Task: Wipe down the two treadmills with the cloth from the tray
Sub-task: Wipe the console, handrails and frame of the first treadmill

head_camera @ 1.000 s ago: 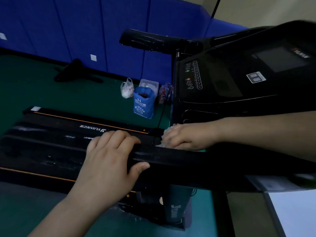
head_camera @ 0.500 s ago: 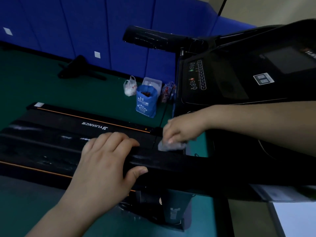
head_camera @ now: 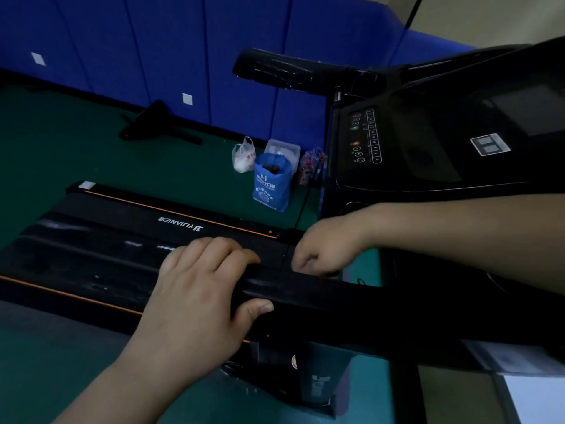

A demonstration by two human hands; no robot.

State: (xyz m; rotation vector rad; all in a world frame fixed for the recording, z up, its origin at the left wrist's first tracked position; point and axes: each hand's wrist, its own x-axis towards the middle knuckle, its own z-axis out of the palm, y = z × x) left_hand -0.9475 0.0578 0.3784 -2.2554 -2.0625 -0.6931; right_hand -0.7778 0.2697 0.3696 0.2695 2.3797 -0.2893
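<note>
Far left, a low treadmill (head_camera: 107,228) lay flat on the green floor (head_camera: 76,148), black with orange edge lines and a white logo on its near end. Behind it, by the blue wall (head_camera: 153,41), a black object (head_camera: 159,123) rested on the floor; its kind could not be determined.

The left hand (head_camera: 195,301) held the near rail (head_camera: 382,313) of the tall treadmill (head_camera: 428,154). Its fingers (head_camera: 214,252) lay curled over the top of the rail and the thumb (head_camera: 256,309) pressed the near face, so the rail was clasped between them.

Beyond the hands, three items stood close together on the floor just left of the tall treadmill: a white bag (head_camera: 243,156), a blue printed bag (head_camera: 270,186) and a clear box (head_camera: 286,148) behind the blue bag.

The right hand (head_camera: 327,243) sat just right of the left hand, at the far edge of the same rail, the forearm crossing in front of the console. Its fingers (head_camera: 305,261) were drawn in tightly toward the palm, knuckles up. The cloth was not plainly visible; it may have been bunched inside that hand, but the dim view did not allow confirmation, and what the fingers held could not be told.

At right, the console carried a column of buttons on its left side, a dark screen and a small white label. The far rail (head_camera: 290,71) projected leftward from the console.
</note>
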